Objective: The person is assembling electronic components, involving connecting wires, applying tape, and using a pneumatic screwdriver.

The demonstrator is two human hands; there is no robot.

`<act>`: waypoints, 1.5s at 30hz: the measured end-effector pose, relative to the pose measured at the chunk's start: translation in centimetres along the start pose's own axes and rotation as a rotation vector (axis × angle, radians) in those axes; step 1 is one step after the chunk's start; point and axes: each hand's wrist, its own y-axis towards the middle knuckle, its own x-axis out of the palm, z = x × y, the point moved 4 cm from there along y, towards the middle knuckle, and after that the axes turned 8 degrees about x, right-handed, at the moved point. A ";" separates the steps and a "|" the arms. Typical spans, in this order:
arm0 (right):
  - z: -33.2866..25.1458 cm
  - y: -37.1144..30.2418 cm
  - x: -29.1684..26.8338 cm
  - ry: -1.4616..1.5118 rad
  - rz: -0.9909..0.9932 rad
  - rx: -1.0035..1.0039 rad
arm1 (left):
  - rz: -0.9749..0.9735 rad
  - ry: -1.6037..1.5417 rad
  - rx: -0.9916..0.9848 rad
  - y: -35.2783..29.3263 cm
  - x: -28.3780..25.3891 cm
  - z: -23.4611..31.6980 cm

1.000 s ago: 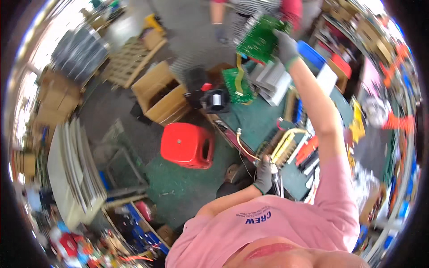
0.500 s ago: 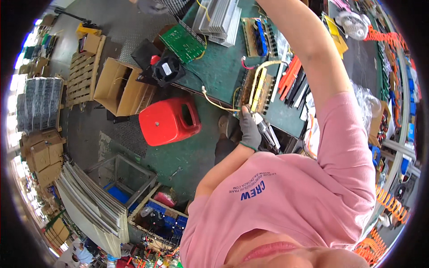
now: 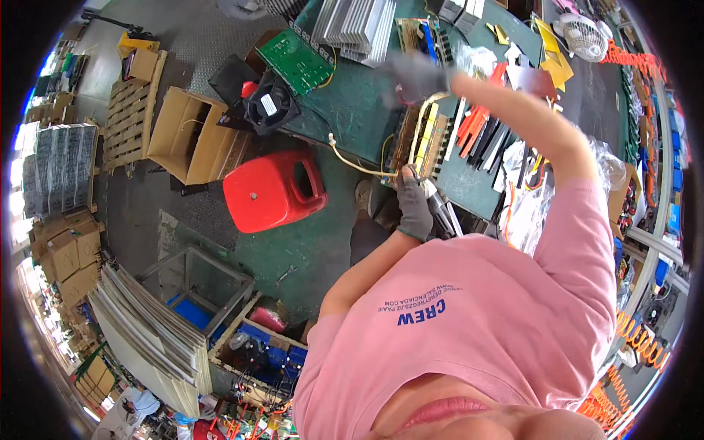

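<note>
My left hand (image 3: 415, 213), in a grey glove, grips the near end of a brown circuit board (image 3: 438, 147) with a yellow strip along its middle, its thumb on top. A cream cable (image 3: 356, 165) with a white plug trails leftward from beside that hand, and more cream wire lies over the board. Above the board's far end hangs my right hand (image 3: 419, 78), also gloved and smeared by motion; its fingers cannot be made out. Partly behind it lies a second board (image 3: 442, 45) with a blue part. Silver-and-black metal pieces (image 3: 442, 213) are beside my left hand.
Heatsinks (image 3: 355, 29), a green circuit board (image 3: 295, 61) and a black fan (image 3: 271, 105) sit on the left of the bench. Red and black strips (image 3: 484, 132) lie at right. A red stool (image 3: 264, 192) and an open carton (image 3: 185, 139) stand on the floor.
My right hand, out of view before at the top, has come back down and left over the boards. My left hand stays at the board's near end.
</note>
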 end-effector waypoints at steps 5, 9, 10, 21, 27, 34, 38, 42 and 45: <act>1.9 -8.8 12.1 -0.491 -0.031 -0.389 | -0.020 0.137 0.166 0.3 1.6 -0.8; 1.1 -7.9 14.3 -0.524 -0.078 -0.424 | -0.051 0.081 0.106 0.0 -0.5 -2.1; 1.0 -8.0 13.8 -0.509 -0.127 -0.444 | -0.066 0.032 0.046 -0.2 -0.4 -1.7; 0.6 -9.4 8.7 -0.346 0.097 -0.449 | -0.057 0.027 0.177 -1.0 -1.2 0.5; 1.4 -9.3 -0.5 -0.222 0.237 -0.004 | -0.058 0.003 0.151 -4.1 2.5 4.3; 0.4 -5.1 -15.0 -0.077 0.520 0.292 | -0.004 -0.080 0.113 -4.2 2.6 4.0; 0.6 -0.4 -20.6 0.121 0.565 0.425 | 0.011 -0.081 0.086 -3.8 2.5 3.6; 1.8 5.3 -22.9 0.371 0.628 0.477 | 0.016 -0.069 0.123 -3.4 2.1 3.7; 1.8 8.6 -23.1 0.561 0.580 0.541 | 0.059 -0.095 0.113 -3.0 1.3 3.7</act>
